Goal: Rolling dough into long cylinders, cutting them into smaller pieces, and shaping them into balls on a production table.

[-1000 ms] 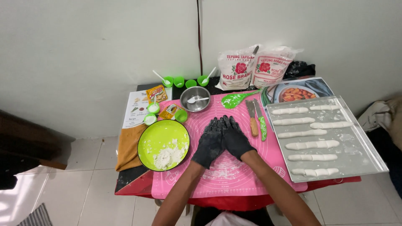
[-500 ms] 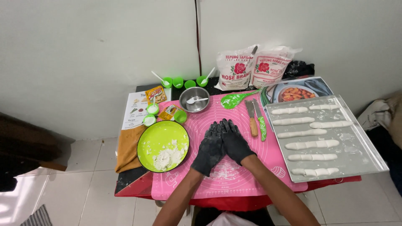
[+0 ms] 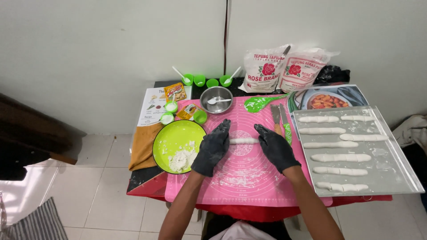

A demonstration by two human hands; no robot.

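Both hands wear black gloves and lie flat, palms down, on a pink silicone mat (image 3: 249,178) that covers the middle of the counter (image 3: 142,180). The left hand (image 3: 213,148) and the right hand (image 3: 275,147) rest open on the two ends of a pale, thin dough roll (image 3: 243,141), whose middle shows in the gap between them; neither hand closes around it. The roll lies crosswise on the printed circle of the mat, which is dusted with white flour nearer the person.

Open mat remains in front of the hands and toward the near edge, which hangs slightly over the red counter edge. Just left of the left hand, a round lime-green bowl (image 3: 178,138) holds crumbly white dough. To the right, close to the right hand, a knife and a green-handled tool (image 3: 281,120) lie along the mat's edge, and beyond them a shiny metal tray (image 3: 396,169) carries seven finished dough sticks (image 3: 340,157) in rows. Its far corner juts past the counter. At the back stand a steel bowl (image 3: 216,98) with a spoon, small green cups (image 3: 205,81), a green spatula (image 3: 260,103) and two soft flour bags (image 3: 284,66) against the white wall.
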